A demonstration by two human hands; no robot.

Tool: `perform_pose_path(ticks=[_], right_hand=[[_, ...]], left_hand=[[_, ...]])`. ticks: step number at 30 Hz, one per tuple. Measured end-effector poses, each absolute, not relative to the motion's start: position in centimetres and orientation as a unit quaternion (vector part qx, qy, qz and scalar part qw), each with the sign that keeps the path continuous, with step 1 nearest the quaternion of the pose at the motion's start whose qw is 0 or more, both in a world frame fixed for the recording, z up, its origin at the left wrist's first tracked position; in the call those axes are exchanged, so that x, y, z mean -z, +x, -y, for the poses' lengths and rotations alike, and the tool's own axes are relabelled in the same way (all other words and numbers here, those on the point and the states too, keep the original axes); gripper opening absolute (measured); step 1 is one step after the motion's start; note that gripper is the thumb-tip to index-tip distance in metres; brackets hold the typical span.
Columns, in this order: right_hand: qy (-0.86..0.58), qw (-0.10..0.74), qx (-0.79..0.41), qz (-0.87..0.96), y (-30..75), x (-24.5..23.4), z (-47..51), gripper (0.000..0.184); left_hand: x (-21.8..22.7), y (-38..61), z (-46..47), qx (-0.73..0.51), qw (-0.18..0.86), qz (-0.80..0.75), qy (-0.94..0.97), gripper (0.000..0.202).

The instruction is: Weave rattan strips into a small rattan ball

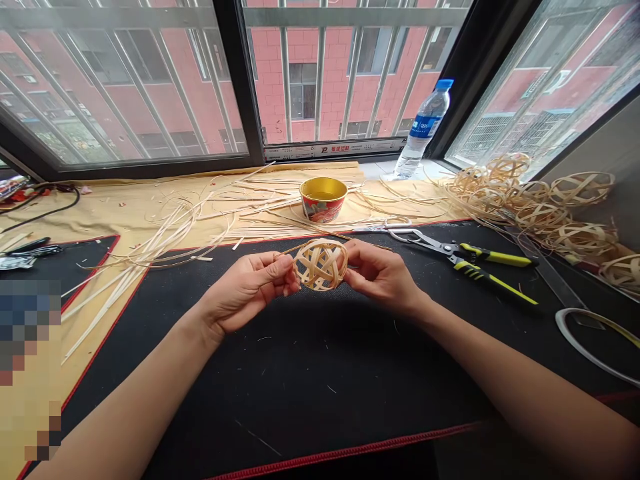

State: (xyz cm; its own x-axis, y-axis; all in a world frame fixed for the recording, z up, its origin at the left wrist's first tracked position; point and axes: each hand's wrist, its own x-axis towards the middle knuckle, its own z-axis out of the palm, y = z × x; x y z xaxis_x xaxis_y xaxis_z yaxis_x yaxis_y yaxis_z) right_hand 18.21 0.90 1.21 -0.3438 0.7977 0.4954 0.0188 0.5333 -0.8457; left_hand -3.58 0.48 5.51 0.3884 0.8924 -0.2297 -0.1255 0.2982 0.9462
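A woven bamboo-strip ball (321,265) sits at centre of the head view, pinched between the fingertips of the left hand (245,290) and the right hand (383,277), above a black mat (280,387). Its weave closes all round (one loose strip end pokes out leftward, untrimmed). Similar woven balls (530,200) are heaped at right, loose bamboo strips (215,213) lie at upper left, and yellow-handled snips (465,260) rest just right of the hands.

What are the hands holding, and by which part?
A small woven bamboo ball, pinched at opposite sides by the left hand and the right hand.
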Motion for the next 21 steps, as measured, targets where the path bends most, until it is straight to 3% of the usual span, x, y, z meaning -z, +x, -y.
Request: perform_pose_path(ticks=[11,15,21], right_hand=[[-0.289,0.518,-0.433,0.679,18.0,-1.2,-0.8,0.020],[-0.327,0.522,-0.367,0.698,17.9,-0.9,-0.7,0.011],[-0.334,0.487,-0.342,0.731,17.7,-0.5,-0.6,0.002]], left_hand=[[-4.7,-2.9,-0.5,-0.427,0.668,-0.404,0.455,0.026],[-4.1,-2.3,-0.2,-0.512,0.556,-0.454,0.472,0.029],[-3.7,-2.0,0.3,-0.514,0.350,-0.496,0.606,0.018]])
